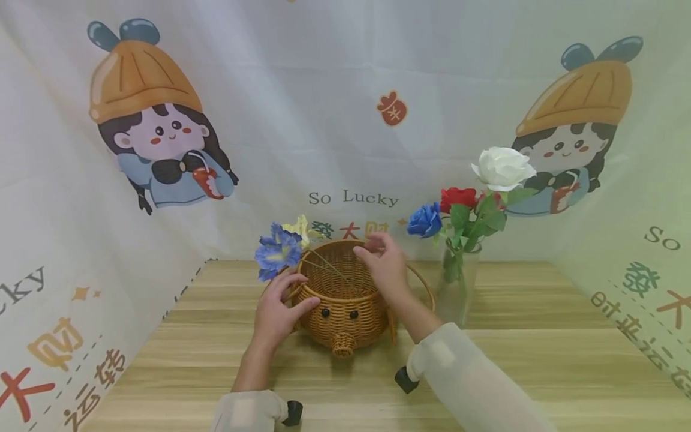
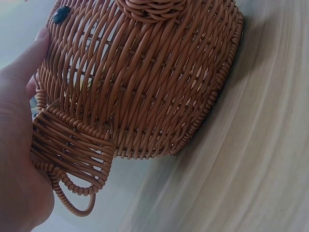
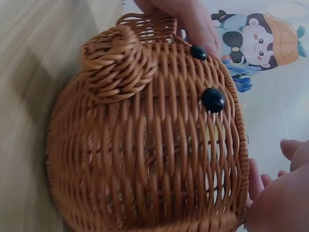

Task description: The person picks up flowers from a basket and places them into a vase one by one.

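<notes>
While R hand (image 1: 387, 271) is held loosely spread, empty, basket (image 1: 345, 323) shd be steadied by L hand (image 1: 278, 309), clasped on its L side, w/ blue flower (image 1: 278, 248) left uncrushed.

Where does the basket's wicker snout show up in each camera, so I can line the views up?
Head: lower middle; the snout is on the front of the basket.
Left wrist: top edge, about mid-width; the snout is cut off by the frame.
Right wrist: upper left; the snout is in full view.
Shared landmark: the black eye nearer the left hand.
</notes>
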### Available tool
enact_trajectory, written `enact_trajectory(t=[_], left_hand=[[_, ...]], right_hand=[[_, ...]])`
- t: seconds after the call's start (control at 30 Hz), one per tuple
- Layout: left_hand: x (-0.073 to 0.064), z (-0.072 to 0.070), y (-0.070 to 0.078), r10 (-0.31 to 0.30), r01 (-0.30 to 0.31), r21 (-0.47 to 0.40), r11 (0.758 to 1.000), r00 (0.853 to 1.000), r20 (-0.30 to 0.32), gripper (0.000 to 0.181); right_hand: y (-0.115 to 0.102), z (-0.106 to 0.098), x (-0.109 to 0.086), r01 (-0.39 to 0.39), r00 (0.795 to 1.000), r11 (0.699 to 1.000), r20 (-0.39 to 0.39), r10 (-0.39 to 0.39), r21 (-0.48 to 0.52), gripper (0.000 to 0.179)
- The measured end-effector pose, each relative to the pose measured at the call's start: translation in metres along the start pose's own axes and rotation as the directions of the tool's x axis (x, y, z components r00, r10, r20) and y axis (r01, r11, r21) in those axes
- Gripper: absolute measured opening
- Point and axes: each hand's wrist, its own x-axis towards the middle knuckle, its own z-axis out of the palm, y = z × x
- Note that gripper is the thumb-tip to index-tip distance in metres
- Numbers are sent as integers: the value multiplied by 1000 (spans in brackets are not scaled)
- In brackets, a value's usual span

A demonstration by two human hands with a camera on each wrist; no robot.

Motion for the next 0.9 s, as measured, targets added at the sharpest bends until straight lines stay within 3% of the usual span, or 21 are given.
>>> enact_trajectory(t=[0.27, 0.43, 0.7, 0.9], left_hand=[[-1, 1, -1, -7, 7, -6, 1000, 1000, -1, 49], [-2, 2, 0, 12, -12, 11, 1000, 1000, -7, 48], [-1, 1, 4, 26, -26, 17, 1000, 999, -18, 47], [0, 1, 3, 28, -28, 32, 999, 1000, -13, 48]], right_hand=[[-8, 14, 9, -76, 992, 996, 95, 80, -42, 45], [-5, 20, 11, -124, 975, 990, 177, 134, -65, 47], [2, 23, 20, -277, 904, 960, 345, 250, 29, 54], [4, 24, 22, -320, 857, 947, 423, 295, -13, 56]])
